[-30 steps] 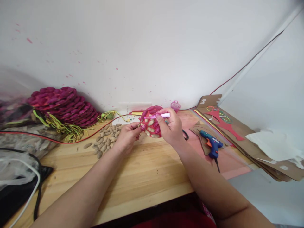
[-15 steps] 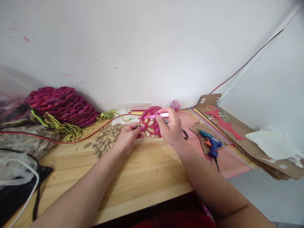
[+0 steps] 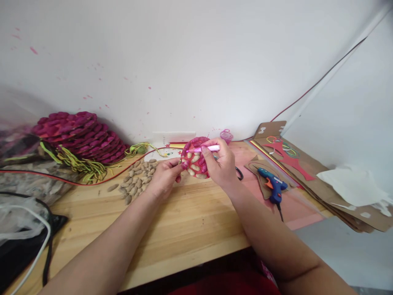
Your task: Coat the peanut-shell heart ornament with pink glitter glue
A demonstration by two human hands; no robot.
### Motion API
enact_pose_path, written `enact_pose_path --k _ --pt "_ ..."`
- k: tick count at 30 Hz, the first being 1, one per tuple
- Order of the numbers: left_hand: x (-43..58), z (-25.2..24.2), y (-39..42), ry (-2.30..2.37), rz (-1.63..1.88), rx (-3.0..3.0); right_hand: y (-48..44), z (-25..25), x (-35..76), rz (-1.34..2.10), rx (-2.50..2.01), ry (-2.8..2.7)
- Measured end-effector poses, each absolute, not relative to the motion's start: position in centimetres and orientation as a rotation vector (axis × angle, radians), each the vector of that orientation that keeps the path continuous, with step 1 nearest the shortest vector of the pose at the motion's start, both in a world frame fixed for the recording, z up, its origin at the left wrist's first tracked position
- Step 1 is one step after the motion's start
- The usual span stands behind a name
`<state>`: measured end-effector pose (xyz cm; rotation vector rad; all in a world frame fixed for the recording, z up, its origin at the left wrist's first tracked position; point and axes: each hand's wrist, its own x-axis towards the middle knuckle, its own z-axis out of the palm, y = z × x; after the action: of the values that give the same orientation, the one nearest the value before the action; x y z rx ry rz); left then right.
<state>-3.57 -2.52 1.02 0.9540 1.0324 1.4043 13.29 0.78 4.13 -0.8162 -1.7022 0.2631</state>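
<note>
1. Work position. The round red disc with peanut shells fixed to its face (image 3: 195, 163) is held off the light wooden tabletop (image 3: 184, 229), at the centre between both hands, face toward the wearer. This tilt presumably keeps the face readable.

2. Left hand (image 3: 167, 175). It pinches the disc's left edge, thumb on the face, other fingers mostly hidden. The edge grip probably steadies the disc while leaving most shells uncovered.

3. Right hand (image 3: 222, 163). It holds a slim white-and-pink felt-tip pen (image 3: 214, 148) in a writing grip. The pen lies almost level, tip to the left; this low angle likely suits the raised shells. Whether the tip touches a shell cannot be told.

4. Disc face. Shells along the upper rim and at the right are magenta; several in the middle and lower part are bare tan.

5. Left side. A loose heap of tan unshelled peanuts (image 3: 138, 178) lies near the left hand, apparently within easy reach. Beyond it, a leaning stack of magenta shell-covered discs (image 3: 80, 137) stands near the wall, seemingly out of the working space.

6. Right side. A blue glue gun with an orange trigger (image 3: 276, 189) rests over a brown cardboard piece (image 3: 258, 173) and a translucent pink sheet (image 3: 302, 217), which may shield the wood.
</note>
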Motion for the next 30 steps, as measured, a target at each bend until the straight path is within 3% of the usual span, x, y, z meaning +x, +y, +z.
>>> enact_pose_path --k 30 --pt "-3.95 1.01 -2.42 1.0 1.381 0.901 -0.03 4.24 12.86 0.17 -0.738 -1.784"
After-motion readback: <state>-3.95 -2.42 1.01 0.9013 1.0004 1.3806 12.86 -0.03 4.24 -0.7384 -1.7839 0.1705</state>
